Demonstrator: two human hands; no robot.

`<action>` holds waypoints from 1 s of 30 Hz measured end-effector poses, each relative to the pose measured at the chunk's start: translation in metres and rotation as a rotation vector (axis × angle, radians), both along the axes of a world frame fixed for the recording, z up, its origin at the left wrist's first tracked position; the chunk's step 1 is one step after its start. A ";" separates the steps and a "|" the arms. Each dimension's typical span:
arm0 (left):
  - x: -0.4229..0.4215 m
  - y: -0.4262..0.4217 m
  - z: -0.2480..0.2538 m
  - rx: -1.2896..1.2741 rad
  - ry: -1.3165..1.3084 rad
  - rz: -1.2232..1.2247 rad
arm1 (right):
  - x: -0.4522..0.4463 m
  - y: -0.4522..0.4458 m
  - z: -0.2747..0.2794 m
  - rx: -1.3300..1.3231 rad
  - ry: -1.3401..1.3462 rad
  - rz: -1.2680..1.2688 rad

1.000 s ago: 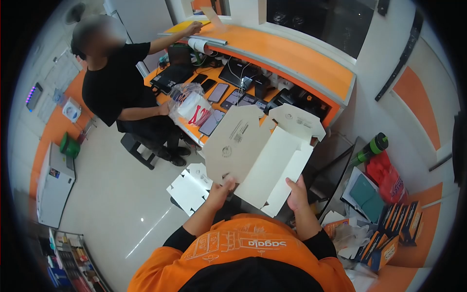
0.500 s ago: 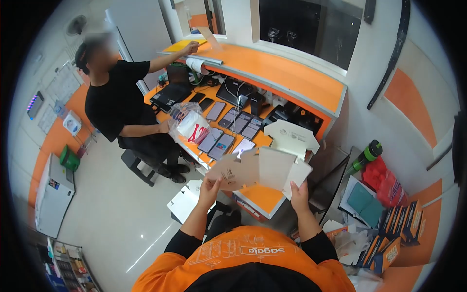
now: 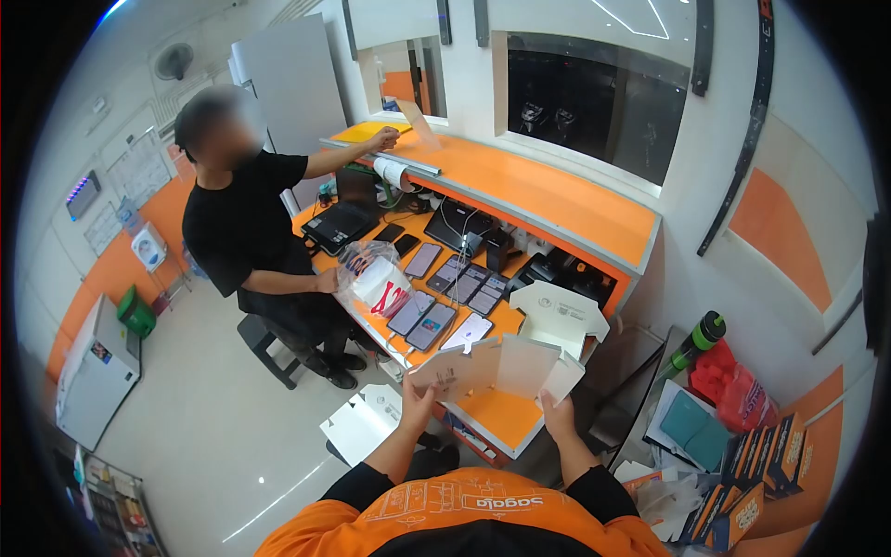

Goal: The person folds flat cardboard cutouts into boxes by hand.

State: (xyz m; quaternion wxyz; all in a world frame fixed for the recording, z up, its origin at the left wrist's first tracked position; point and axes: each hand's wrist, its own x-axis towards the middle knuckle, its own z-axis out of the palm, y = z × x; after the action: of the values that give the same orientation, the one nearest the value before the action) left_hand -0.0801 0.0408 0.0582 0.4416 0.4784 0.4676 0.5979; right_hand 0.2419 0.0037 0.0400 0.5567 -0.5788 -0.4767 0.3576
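Note:
A partly folded cardboard box (image 3: 497,367) stands over the near end of the orange desk, its panels bent upward. My left hand (image 3: 418,405) grips its left panel. The right-hand flap is pinched by my right hand (image 3: 558,416). Just behind it, another opened box (image 3: 557,314) lies near the desk's right side. Several phones (image 3: 432,327) rest on the desk to the left. An unfolded white box (image 3: 364,420) sits low, left of my left hand.
A person in black (image 3: 243,218) stands at the left, one hand on a plastic bag (image 3: 373,278), the other over the counter (image 3: 520,200). At right are a green bottle (image 3: 698,340), a red bag (image 3: 742,397) and orange-black boxes (image 3: 780,455).
The box in my hands went from nearly flat to having its panels bent up, and moved slightly lower. The view has tilted upward. The other person's hands stay at the bag and counter.

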 end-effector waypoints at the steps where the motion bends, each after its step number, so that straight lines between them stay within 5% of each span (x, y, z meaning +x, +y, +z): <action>1: 0.002 -0.001 0.005 0.002 -0.020 0.007 | 0.002 0.001 -0.007 -0.012 0.010 0.006; 12: 0.005 0.004 0.001 -0.121 -0.132 -0.053 | 0.000 0.007 -0.051 -0.208 0.133 0.015; 23: 0.008 -0.007 0.009 -0.099 -0.134 -0.042 | -0.005 -0.003 -0.055 -0.093 -0.092 0.000; 28: -0.012 -0.010 -0.039 -0.020 0.100 -0.079 | 0.001 -0.008 -0.056 -0.120 -0.187 0.053; 30: -0.005 -0.007 -0.022 -0.075 0.127 -0.105 | 0.004 -0.006 -0.058 0.005 -0.278 0.050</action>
State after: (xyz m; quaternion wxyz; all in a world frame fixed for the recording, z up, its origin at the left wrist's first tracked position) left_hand -0.0848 0.0341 0.0361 0.4596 0.5223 0.4909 0.5245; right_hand 0.2454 -0.0019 -0.0176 0.4776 -0.6094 -0.5642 0.2866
